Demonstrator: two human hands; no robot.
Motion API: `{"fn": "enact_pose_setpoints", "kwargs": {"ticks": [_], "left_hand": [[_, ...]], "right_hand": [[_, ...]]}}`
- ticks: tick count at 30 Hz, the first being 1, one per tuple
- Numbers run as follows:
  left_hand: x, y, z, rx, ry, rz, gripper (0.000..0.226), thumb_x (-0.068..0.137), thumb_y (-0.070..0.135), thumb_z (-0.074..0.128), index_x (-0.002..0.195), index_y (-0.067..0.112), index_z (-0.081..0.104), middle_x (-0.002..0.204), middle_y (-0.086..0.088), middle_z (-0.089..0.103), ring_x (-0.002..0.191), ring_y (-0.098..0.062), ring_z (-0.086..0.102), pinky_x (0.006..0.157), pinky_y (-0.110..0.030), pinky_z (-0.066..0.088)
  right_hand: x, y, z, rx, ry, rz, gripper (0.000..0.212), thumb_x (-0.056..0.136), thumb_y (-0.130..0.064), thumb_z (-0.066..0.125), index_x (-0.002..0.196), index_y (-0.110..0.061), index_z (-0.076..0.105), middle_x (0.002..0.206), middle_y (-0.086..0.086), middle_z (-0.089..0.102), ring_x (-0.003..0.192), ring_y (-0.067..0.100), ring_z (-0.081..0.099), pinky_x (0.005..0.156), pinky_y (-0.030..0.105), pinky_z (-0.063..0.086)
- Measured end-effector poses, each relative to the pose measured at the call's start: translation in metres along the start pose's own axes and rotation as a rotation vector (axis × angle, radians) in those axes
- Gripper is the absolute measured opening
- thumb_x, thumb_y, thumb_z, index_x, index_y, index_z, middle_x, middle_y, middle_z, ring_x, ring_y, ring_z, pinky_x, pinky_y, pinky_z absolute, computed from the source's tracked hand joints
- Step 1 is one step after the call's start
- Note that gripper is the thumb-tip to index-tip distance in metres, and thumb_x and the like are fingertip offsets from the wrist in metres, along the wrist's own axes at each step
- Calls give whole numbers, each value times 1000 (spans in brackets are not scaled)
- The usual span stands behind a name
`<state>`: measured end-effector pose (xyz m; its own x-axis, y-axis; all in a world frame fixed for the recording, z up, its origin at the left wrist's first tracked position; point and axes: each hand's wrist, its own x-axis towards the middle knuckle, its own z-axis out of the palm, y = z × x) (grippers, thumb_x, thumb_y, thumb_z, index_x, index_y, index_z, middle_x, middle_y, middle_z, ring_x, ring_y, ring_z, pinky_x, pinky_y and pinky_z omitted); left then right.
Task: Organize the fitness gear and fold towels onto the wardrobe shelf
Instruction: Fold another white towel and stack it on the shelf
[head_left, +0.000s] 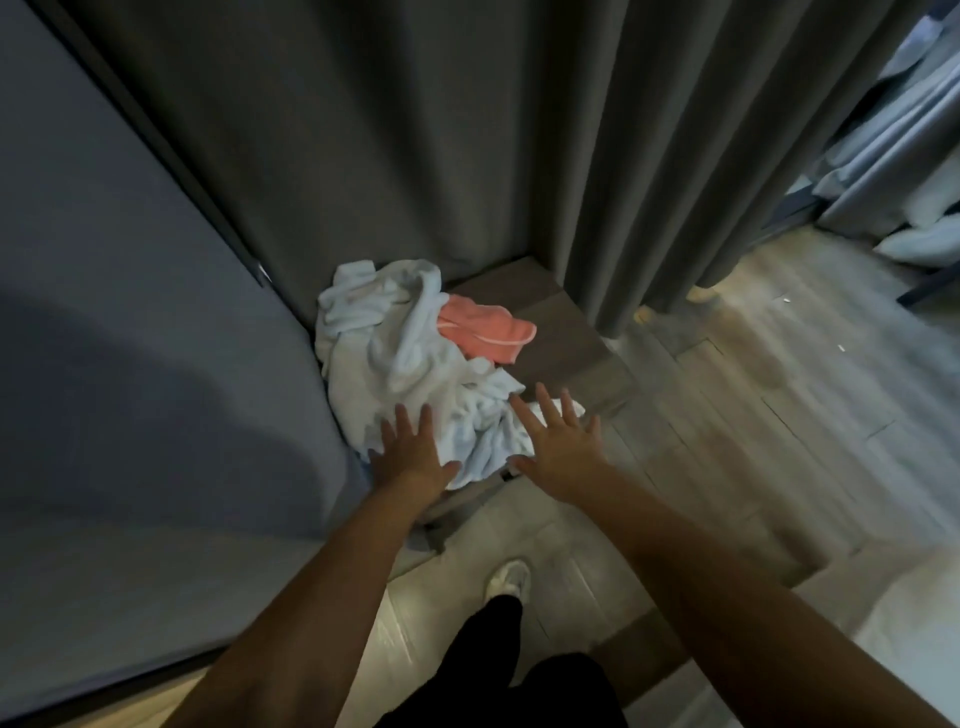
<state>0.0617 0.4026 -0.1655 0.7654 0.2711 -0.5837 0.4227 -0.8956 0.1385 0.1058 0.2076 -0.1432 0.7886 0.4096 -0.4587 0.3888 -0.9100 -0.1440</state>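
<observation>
At the bottom centre of the frame, a leg in black trousers (498, 670) and a white shoe (506, 577) are seen on the wooden floor (753, 441). Above them, both forearms are extended toward the frame centre.

The left hand (410, 454) is laid on the near edge of the heap of white towels (395, 358). Its fingers (426, 418) are straight and spread apart, and nothing is gripped. The right hand (563, 449) is held over the heap's lower-right corner, with its fingers likewise apart. Whether contact is made there cannot be told.

The heap lies crumpled on a low wooden shelf (550, 317) at frame centre, against a grey panel (130, 260) on the left. A pink cloth (483, 332) touches the heap's upper-right side. A grey curtain (649, 156) hangs behind.

The folding step is judged to be at its start, as no towel is folded. For the next move, one towel edge should be gripped, drawn clear of the heap and spread flat.
</observation>
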Motion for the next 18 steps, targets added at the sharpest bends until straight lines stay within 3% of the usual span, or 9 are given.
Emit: {"fn": "enact_pose_setpoints", "kwargs": {"ticks": [5, 10, 13, 15, 18], "left_hand": [[46, -3, 2, -195, 18, -300, 125, 74, 63, 71, 151, 26, -21, 159, -14, -20, 147, -41, -8, 116, -56, 17], [92, -12, 18, -311, 140, -392, 136, 65, 66, 76, 150, 29, -24, 158, -16, -24, 146, -44, -4, 113, -60, 22], [121, -22, 39, -337, 212, -435, 140, 60, 70, 77, 149, 31, -23, 157, -19, -23, 144, -47, 5, 110, -60, 26], [139, -31, 55, -348, 290, -427, 138, 56, 80, 70, 151, 30, -17, 157, -26, -14, 140, -49, 18, 106, -60, 32], [166, -44, 87, -380, 431, -357, 129, 49, 96, 49, 148, 24, 5, 150, -34, 22, 131, -49, 38, 103, -59, 37]], "right_hand": [[89, 1, -9, 45, -73, -156, 106, 82, -65, 59, 148, -42, -20, 157, 3, -31, 146, 40, -17, 107, 73, 16], [183, -21, -21, -147, 6, -380, 126, 72, -53, 77, 147, -43, -23, 154, 4, -37, 142, 42, -25, 103, 79, 13], [235, -41, -21, -317, 66, -535, 130, 66, -61, 78, 147, -42, -22, 153, 6, -38, 141, 42, -28, 104, 78, 8], [260, -53, -11, -402, 68, -608, 130, 65, -60, 79, 148, -42, -19, 155, 8, -35, 142, 43, -25, 105, 76, 6], [284, -57, 20, -386, -16, -633, 118, 71, -47, 80, 151, -42, -7, 159, 9, -22, 145, 45, -11, 110, 69, 16]]}}
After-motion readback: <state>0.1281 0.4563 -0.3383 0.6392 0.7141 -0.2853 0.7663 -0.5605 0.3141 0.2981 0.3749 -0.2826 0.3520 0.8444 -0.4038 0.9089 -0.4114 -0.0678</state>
